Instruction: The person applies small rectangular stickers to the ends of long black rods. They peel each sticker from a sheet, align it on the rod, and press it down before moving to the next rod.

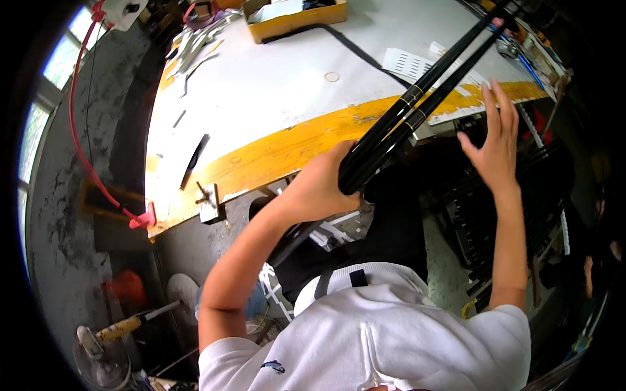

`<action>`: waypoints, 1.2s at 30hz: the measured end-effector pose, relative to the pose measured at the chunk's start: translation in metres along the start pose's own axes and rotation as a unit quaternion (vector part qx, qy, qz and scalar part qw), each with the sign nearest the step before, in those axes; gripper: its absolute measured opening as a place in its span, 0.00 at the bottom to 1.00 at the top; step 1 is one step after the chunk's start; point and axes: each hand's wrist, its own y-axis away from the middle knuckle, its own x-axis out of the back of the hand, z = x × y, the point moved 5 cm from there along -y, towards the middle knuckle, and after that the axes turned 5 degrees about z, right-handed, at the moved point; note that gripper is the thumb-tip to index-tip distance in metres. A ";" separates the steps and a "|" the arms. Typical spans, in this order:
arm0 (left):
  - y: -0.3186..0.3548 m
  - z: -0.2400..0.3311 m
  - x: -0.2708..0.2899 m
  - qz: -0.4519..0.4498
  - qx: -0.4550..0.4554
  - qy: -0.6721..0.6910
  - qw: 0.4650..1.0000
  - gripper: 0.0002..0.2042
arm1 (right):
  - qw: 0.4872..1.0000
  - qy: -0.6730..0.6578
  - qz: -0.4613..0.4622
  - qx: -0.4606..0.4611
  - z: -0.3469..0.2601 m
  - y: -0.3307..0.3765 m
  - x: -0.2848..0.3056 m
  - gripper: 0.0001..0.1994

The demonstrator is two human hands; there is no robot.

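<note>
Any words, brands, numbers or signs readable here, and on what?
None can be read.
White printed sheet on the workbench: rows of dark marks, too small.
Black rods in the left hand: no legible text.
White shirt: small blue emblem, no legible lettering.

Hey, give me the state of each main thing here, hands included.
Left hand: closed around the black rods
Right hand: open, empty
Black rods: held, slanting over the table edge
Yellowish box: open-topped, things inside
Black strap: bent, lying on the table
Printed sheet: lying on the table
Red hose: hanging, curved
</note>
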 end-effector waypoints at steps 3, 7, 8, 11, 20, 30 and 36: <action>0.013 -0.005 0.025 -0.039 0.001 -0.010 0.999 0.33 | 0.997 0.027 -0.002 0.075 0.014 -0.039 -0.034 0.50; 0.033 -0.032 0.048 -0.037 0.002 -0.059 0.998 0.35 | 0.992 0.037 0.035 0.116 0.026 -0.075 -0.075 0.37; 0.035 -0.037 0.054 -0.069 0.045 -0.077 0.994 0.35 | 0.989 0.046 0.044 0.131 0.028 -0.080 -0.079 0.32; 0.040 -0.043 0.081 -0.001 -0.029 -0.237 0.971 0.36 | 0.989 0.011 0.027 0.146 0.041 -0.080 -0.102 0.22; 0.022 -0.092 0.146 0.127 0.048 -0.474 0.870 0.31 | 0.978 -0.130 -0.081 0.140 0.000 -0.068 -0.166 0.21; 0.006 -0.132 0.150 0.133 0.075 -0.466 0.872 0.26 | 0.977 -0.134 -0.126 0.105 -0.013 -0.057 -0.204 0.24; -0.004 -0.155 0.158 0.137 0.090 -0.421 0.892 0.22 | 0.975 -0.137 -0.143 0.103 -0.025 -0.057 -0.221 0.23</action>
